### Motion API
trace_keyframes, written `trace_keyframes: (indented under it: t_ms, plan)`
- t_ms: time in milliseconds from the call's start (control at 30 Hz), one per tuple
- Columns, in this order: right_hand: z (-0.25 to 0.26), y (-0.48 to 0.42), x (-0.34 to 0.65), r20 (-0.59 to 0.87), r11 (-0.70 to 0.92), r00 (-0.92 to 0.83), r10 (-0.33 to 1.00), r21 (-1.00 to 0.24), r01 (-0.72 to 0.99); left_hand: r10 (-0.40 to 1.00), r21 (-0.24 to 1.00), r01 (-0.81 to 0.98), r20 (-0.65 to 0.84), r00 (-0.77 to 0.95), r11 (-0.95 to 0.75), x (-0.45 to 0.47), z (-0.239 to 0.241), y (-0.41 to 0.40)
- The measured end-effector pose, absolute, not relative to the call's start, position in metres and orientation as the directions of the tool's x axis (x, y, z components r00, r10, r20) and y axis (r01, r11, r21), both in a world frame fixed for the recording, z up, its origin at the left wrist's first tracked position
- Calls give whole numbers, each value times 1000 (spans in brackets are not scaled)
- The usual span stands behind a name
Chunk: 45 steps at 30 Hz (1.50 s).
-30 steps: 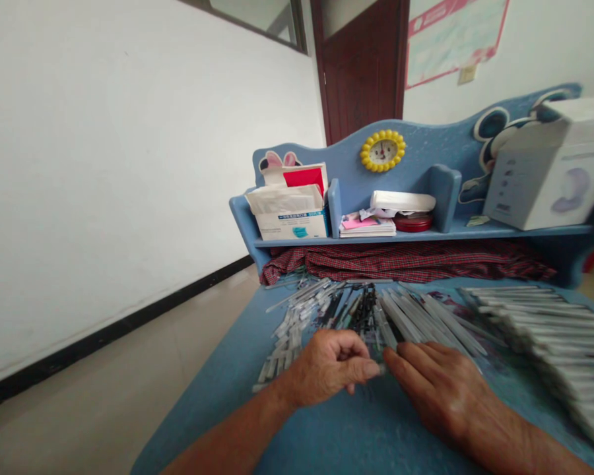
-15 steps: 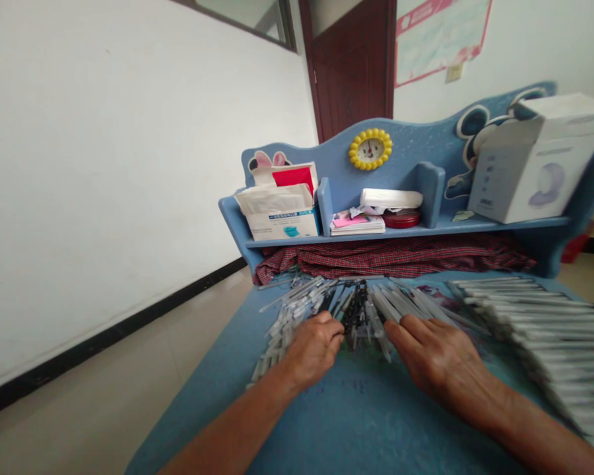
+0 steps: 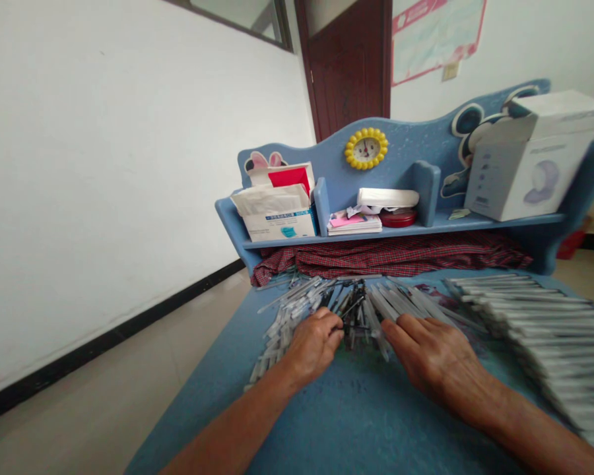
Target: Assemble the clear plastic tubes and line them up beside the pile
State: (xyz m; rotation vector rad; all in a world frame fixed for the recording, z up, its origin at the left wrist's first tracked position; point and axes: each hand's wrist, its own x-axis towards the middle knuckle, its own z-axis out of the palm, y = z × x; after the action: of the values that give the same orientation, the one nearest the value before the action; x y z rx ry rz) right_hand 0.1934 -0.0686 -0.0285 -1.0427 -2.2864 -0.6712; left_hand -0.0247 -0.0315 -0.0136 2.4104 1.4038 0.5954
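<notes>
My left hand (image 3: 317,343) is closed, thumb and fingers pinched at the left edge of a pile of black pen parts (image 3: 357,318). From its fingertips a thin dark rod, which looks like a pen refill (image 3: 352,306), points up to the right. The fingers of my right hand (image 3: 433,349) are curled over the near ends of clear pen barrels (image 3: 393,300) and appear to grip one; the fingertips are hidden. White and clear pen pieces (image 3: 290,316) lie heaped beside my left hand. A large stack of pens (image 3: 534,330) is to the right.
The blue desk (image 3: 346,415) has a raised shelf (image 3: 396,234) at the back. On it stand a mask box (image 3: 282,224), stacked papers (image 3: 355,225), a red round tin (image 3: 398,218) and a big white box (image 3: 529,158). Checked cloth (image 3: 391,255) lies below.
A thin dark rod now sticks out from my left fingertips, slanting over the black parts. My right hand stays over the clear barrels. The view has shifted slightly.
</notes>
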Motion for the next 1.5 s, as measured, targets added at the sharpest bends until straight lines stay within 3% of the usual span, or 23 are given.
trace_keyframes:
  t_ms: [133, 300, 1000, 1500]
  plan:
    - [-26, -70, 192, 631, 571, -555, 543, 207, 794, 913, 846, 451, 96, 395, -285, -21, -5, -40]
    - [-28, -71, 190, 603, 566, -568, 560, 222, 794, 914, 969, 218, 14, 405, -112, -11, 4, -53]
    - [-24, -78, 184, 581, 555, -577, 574, 242, 796, 929, 934, 283, 110, 354, -219, -4, 5, -61]
    - [-23, -80, 182, 537, 562, -594, 599, 247, 789, 874, 773, 456, 254, 414, -440, -6, 7, -61]
